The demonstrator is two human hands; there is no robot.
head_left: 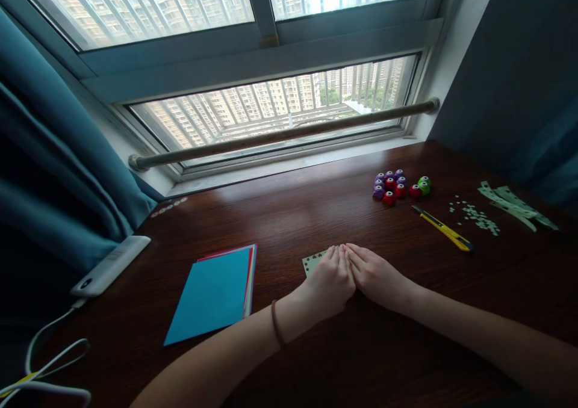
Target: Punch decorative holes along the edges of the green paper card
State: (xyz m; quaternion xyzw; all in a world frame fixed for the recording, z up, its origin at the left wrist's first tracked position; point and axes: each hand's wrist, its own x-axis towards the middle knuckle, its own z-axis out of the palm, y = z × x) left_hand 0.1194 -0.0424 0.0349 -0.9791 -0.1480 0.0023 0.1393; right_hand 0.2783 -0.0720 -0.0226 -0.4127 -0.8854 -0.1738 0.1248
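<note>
A pale green piece of paper (310, 263) lies on the table with small star-like and other cut-out shapes along its edges. My left hand (332, 280) covers most of it, with fingers bent and pressed together. Against those fingers rests my right hand (378, 275), also closed. Whatever lies beneath or between the two hands is hidden, apart from the paper's left corner. Beyond them stand several small purple, red and green craft punches (389, 183). A yellow utility knife (445, 230) lies to the right of my right hand.
Left of my hands is a stack of coloured paper (212, 290), blue on top. Tiny paper cut-outs (481, 218) and punched green strips (508, 203) lie at the right. A white power strip (111, 266) with a cable (52, 318) sits at the left edge. A window is behind.
</note>
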